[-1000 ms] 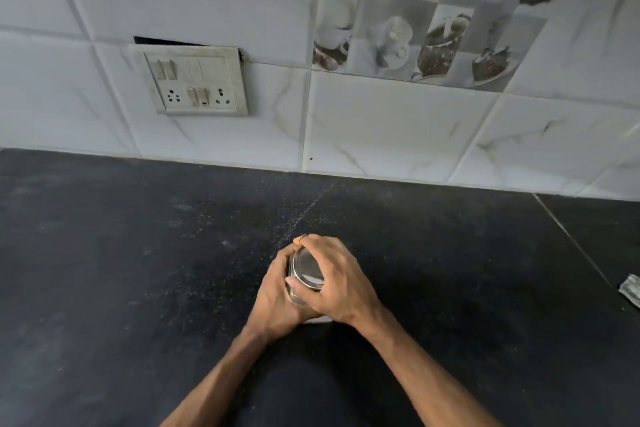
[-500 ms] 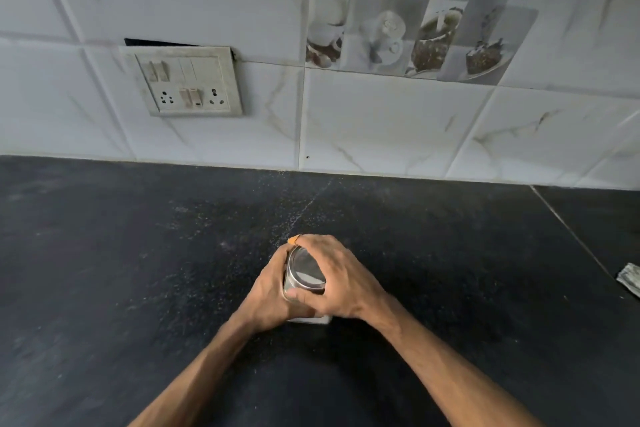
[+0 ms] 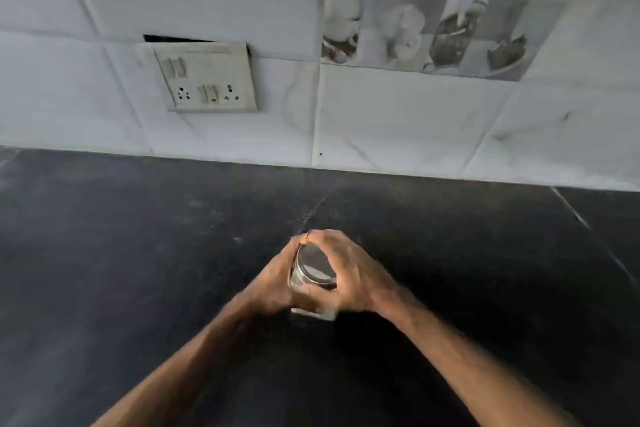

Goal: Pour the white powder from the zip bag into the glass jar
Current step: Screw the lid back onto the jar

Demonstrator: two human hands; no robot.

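I hold the glass jar [image 3: 311, 288] between both hands on the black countertop [image 3: 138, 253]. It stands on its base, long axis rising from the counter, and its dark lid [image 3: 317, 265] faces up towards me. My left hand [image 3: 273, 284] curls round the jar's left wall. My right hand [image 3: 356, 274] wraps the right side near the lid's rim, thumb across the near glass and fingers hooked over the far edge. So the jar sits enclosed between my palms, with only the lid and a strip of base showing. Motion blur hides the contents. Beyond my fingertips rises the tiled wall [image 3: 398, 121], with a switchboard [image 3: 207, 78] up to their left.
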